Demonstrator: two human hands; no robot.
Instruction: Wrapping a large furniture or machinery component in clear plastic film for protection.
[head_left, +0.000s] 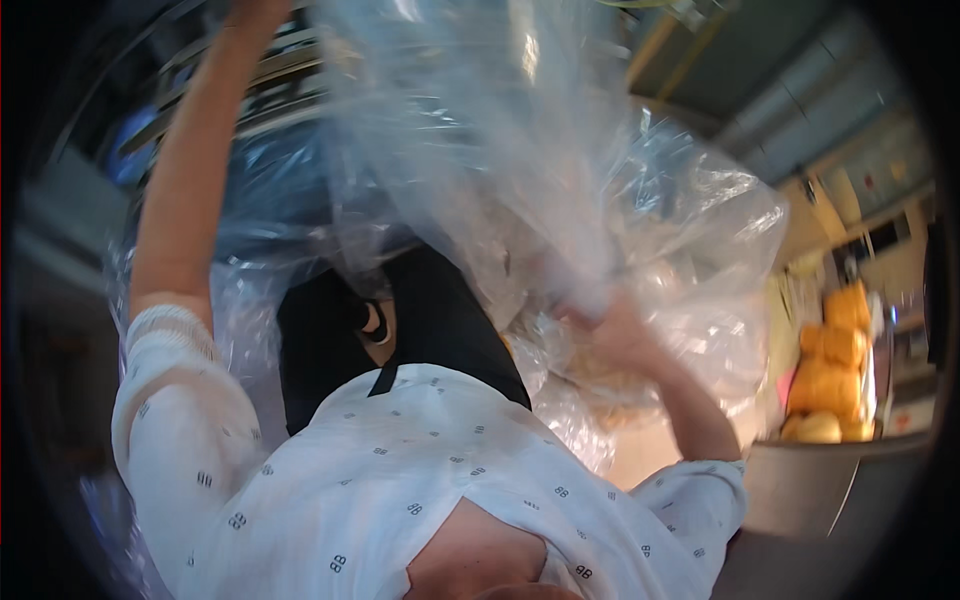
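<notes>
Around the right hand (622, 328), loose clear plastic (700, 215); farther right, orange bundles (830, 372).

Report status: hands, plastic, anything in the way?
Left hand cut off at top edge, grip unclear. Right hand at the plastic, fingers blurred. Plastic crumpled, spread wide, partly hiding what lies behind it.

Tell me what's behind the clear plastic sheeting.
Behind the clear plastic sheeting, slats show at upper left. Near your right hand, folds and blur hide whatever lies beneath.
</notes>
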